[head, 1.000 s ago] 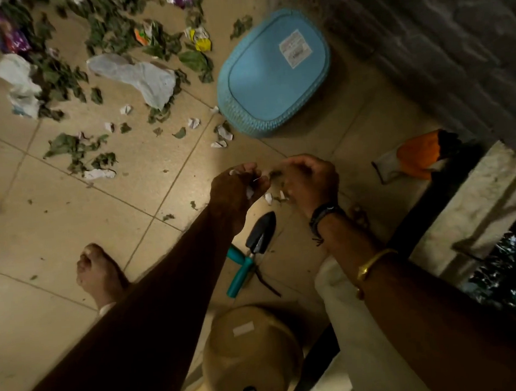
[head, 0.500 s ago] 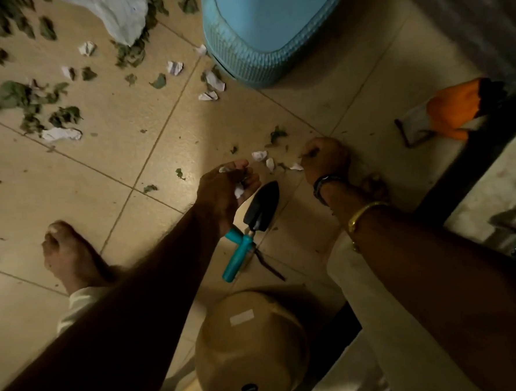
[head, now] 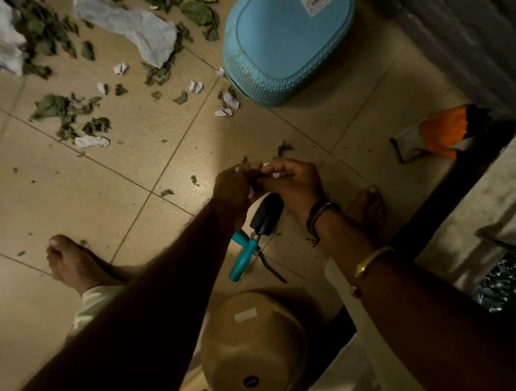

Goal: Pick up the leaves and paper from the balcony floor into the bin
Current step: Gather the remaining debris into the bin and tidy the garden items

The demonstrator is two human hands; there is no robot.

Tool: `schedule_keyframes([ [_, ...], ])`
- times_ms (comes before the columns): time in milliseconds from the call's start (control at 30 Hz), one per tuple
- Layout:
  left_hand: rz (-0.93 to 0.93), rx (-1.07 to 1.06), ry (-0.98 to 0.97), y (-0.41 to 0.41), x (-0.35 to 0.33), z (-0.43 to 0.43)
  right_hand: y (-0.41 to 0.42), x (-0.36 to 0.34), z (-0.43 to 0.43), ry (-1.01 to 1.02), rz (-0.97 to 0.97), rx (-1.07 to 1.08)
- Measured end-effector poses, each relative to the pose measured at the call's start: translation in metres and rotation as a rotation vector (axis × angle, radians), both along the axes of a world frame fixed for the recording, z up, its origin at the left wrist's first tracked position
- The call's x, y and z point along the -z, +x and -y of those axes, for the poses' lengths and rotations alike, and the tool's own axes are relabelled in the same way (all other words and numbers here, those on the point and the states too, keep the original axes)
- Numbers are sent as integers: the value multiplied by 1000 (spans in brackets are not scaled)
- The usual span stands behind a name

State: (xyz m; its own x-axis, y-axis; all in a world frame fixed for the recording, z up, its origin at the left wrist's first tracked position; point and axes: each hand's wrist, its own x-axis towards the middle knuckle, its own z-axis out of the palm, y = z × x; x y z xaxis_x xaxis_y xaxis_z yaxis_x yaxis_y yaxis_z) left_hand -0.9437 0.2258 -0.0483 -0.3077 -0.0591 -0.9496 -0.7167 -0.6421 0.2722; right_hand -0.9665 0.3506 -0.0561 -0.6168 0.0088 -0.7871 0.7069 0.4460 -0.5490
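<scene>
My left hand (head: 235, 187) and right hand (head: 293, 182) meet low over the tiled floor (head: 129, 179), touching each other. Both sets of fingers are curled round small white paper scraps (head: 266, 165) (a sliver of white peeks out under the left palm too). The blue bin (head: 289, 42) sits at one o'clock from my hands, well apart from them, its flat labelled face turned up. Leaves (head: 61, 107) litter the floor at ten o'clock, and a big crumpled paper (head: 140, 27) lies at eleven. A few loose paper bits (head: 225, 106) lie just beside the bin at twelve. At six o'clock, just beneath my hands, lies a trowel (head: 267, 217) with a teal handle. An orange glove (head: 437, 133) rests at three o'clock.
</scene>
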Motion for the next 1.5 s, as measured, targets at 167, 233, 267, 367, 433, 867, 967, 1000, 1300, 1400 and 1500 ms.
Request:
schedule_keyframes([
  [167,50,-99,8,-4,12,23,-13,37,-36,454,25,146],
  [233,43,-80,1,-2,15,26,-12,51,-42,562,86,109],
  [267,41,-81,-3,0,17,27,-12,57,-41,545,93,111],
  [367,60,-89,-9,9,23,29,-11,65,-16,437,4,168],
  [433,71,-74,0,17,28,29,-8,71,3,379,-54,179],
  [867,79,-159,57,18,35,39,-4,92,23,524,-289,-57],
  [967,76,-132,-23,10,32,37,-7,73,26,363,-163,169],
  [1000,88,-118,-51,7,30,37,-6,61,31,287,-137,179],
  [1300,66,53,83,1,-6,57,18,-17,68,52,-186,-274],
  [1400,-10,58,61,16,-10,74,12,-30,77,23,-149,-383],
  [1500,-57,67,102,24,-18,90,10,-42,90,66,-203,-367],
])
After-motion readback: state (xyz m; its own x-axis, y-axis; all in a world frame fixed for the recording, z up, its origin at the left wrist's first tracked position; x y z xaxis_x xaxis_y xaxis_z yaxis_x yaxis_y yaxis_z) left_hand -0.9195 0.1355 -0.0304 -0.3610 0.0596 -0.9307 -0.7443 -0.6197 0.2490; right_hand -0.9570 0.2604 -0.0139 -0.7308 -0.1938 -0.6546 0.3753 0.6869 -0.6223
